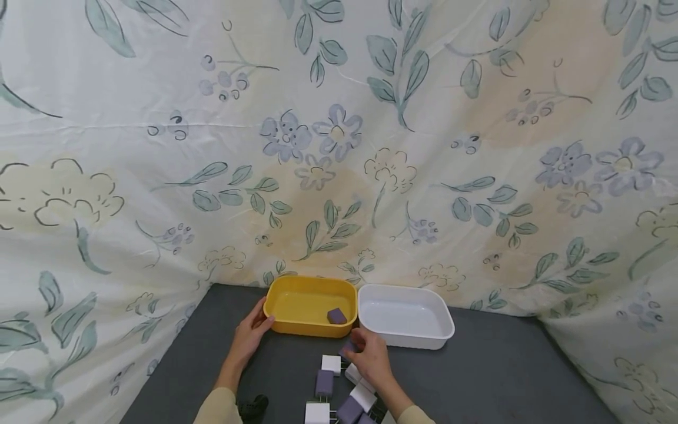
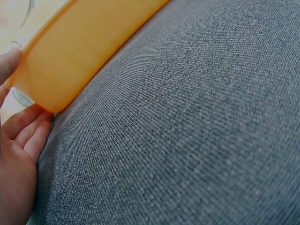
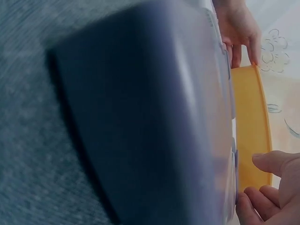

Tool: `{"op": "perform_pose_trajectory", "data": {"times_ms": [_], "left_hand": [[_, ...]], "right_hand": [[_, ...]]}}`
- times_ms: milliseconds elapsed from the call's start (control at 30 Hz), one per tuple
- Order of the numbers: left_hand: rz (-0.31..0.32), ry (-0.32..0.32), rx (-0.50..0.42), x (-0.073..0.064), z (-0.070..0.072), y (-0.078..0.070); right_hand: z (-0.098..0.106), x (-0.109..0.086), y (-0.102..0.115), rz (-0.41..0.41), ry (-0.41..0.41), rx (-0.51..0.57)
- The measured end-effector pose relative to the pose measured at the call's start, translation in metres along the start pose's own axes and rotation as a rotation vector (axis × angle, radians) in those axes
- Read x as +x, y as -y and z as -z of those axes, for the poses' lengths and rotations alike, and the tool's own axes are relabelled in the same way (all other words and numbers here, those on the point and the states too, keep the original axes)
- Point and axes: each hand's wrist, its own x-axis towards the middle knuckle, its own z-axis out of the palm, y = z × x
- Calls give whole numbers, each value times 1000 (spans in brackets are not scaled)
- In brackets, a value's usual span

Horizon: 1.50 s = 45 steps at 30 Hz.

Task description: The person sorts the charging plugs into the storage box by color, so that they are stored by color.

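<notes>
In the head view a yellow tray point(image 1: 309, 328) has one purple block point(image 1: 336, 316) inside, at its right end. My left hand point(image 1: 250, 330) holds the tray's left end, thumb on the near side and fingers round the outer wall. In the left wrist view the fingers point(image 2: 35, 129) touch its lower corner. My right hand point(image 1: 371, 356) is over a purple plug adapter point(image 1: 348, 348) just in front of the tray. In the right wrist view a space shows between the thumb point(image 3: 274, 163) and fingertips, which are close to a purple edge.
A white tray point(image 1: 405, 340) stands against the yellow one on the right. Several white and purple plug adapters with metal prongs, such as a white one point(image 1: 317, 413), lie on the dark table point(image 1: 492, 365) nearer me. A black object point(image 1: 254, 407) is by my left sleeve. Floral cloth point(image 1: 328, 176) hangs behind.
</notes>
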Motion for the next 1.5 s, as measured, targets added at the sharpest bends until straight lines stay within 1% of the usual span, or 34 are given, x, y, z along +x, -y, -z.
{"op": "perform_pose_trajectory", "data": {"times_ms": [167,367,633,800,1033,1133,1300,1500], "left_hand": [[12,-3,-3,0,-1,-1],[10,2,6,1,-2,0],[12,-11,22,2,-2,0],[12,3,6,2,-2,-1],[41,45,-42,-4,4,-18],[39,39,-41,-2,3,-14],[12,18,-26,1,0,-2],[-10,5,2,-1,0,1]], "right_hand": [[-1,0,0,-18,-11,-21],[-1,-1,4,-23,-26,-51],[-1,-1,1,-13,-12,-115],[0,-1,0,-25,-14,-135],[0,-2,0,-30,-10,-132],[0,-1,-2,-13,-6,-134],[0,-1,-5,6,5,-120],[-1,-2,-8,14,5,-69]]}}
